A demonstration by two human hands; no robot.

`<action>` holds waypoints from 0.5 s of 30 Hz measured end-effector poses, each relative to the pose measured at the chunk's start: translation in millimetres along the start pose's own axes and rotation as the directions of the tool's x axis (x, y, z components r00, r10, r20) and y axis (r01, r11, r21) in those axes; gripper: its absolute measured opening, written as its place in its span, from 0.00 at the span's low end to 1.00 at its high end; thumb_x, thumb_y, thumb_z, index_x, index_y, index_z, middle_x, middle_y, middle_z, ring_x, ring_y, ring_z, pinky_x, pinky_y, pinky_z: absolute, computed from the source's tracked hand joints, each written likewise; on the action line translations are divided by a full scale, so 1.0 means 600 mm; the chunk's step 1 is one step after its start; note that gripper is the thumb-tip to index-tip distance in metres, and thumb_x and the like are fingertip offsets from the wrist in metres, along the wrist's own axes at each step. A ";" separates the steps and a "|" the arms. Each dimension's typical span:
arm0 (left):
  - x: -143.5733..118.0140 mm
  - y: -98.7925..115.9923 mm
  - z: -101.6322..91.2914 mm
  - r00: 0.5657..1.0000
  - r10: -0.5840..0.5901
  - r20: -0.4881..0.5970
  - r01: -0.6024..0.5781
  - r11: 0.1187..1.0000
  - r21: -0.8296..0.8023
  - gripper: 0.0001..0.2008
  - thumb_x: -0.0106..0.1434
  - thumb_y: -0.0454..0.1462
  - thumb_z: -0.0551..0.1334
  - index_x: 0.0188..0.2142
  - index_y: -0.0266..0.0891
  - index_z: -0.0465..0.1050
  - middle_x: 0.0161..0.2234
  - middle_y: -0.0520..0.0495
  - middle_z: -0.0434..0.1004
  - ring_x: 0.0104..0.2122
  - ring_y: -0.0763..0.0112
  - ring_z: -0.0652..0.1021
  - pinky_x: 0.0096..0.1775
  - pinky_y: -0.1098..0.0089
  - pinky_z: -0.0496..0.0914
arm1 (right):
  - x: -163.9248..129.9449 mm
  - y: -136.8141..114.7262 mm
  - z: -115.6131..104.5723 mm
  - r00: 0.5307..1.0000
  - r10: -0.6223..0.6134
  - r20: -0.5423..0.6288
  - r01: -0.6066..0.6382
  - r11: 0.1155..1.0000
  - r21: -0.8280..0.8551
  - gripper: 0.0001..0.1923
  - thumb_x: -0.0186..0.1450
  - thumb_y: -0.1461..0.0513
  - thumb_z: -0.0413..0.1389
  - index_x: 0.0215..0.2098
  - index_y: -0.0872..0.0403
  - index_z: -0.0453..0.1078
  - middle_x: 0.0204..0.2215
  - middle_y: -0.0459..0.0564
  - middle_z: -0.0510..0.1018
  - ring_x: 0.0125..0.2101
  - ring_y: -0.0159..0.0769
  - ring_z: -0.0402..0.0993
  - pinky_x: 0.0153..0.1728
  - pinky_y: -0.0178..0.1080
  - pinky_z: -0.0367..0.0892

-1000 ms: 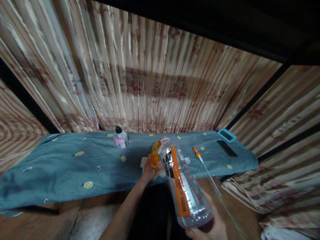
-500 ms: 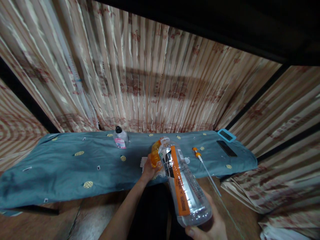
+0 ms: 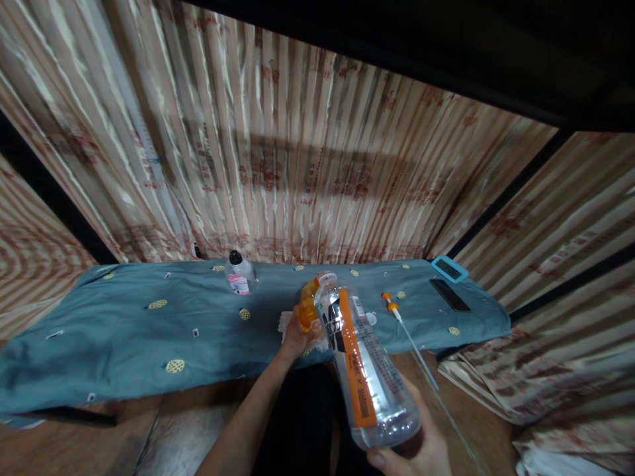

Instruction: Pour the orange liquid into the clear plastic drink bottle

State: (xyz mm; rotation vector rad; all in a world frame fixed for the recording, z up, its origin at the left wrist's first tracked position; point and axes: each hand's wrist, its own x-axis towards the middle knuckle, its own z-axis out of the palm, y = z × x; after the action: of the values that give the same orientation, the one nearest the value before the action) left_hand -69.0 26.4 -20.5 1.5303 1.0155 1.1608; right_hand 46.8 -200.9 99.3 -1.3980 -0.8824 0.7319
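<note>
A large clear plastic bottle (image 3: 364,370) with an orange and silver label lies tilted in my right hand (image 3: 417,443), which is closed round its base. Its uncapped-looking neck points up and away, at the mouth of an orange translucent bottle (image 3: 309,304). My left hand (image 3: 296,337) is wrapped round that orange bottle, above a white cloth or tissue (image 3: 284,321). Whether the two necks touch is hidden. To the right lies an orange-and-white pump head (image 3: 391,304) with a long clear tube (image 3: 419,354) reaching past the table's edge.
The narrow table has a blue-green patterned cloth (image 3: 124,337). A clear bottle with black cap (image 3: 240,274) stands left of centre. At the right end lie a dark phone (image 3: 450,295) and a blue-framed digital timer (image 3: 449,268). A pleated curtain (image 3: 297,145) hangs behind; black frame bars flank it.
</note>
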 end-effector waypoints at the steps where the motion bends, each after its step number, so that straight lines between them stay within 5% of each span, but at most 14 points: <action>1: 0.000 0.000 0.000 1.000 -0.002 0.003 0.002 1.000 -0.001 0.21 0.47 0.37 0.67 0.42 0.40 0.64 0.37 0.50 0.74 0.38 0.64 0.76 0.42 0.64 0.70 | 0.000 0.000 0.000 1.000 -0.001 -0.004 0.000 1.000 -0.002 0.46 0.41 0.45 0.69 0.54 0.50 0.64 0.40 0.48 0.84 0.41 0.43 0.81 0.39 0.31 0.74; 15: -0.001 -0.001 0.000 1.000 -0.029 0.007 0.029 0.999 -0.029 0.21 0.47 0.38 0.67 0.40 0.41 0.64 0.38 0.50 0.75 0.39 0.63 0.76 0.42 0.63 0.71 | -0.001 -0.004 0.002 1.000 0.001 0.006 0.000 0.999 -0.046 0.46 0.42 0.42 0.68 0.54 0.51 0.63 0.40 0.49 0.83 0.39 0.44 0.81 0.38 0.33 0.74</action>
State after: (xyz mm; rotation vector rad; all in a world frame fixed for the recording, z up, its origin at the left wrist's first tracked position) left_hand -68.9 26.1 -21.0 1.4907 1.0087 1.1447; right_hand 45.2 -201.0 101.8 -1.4372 -0.9087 0.7207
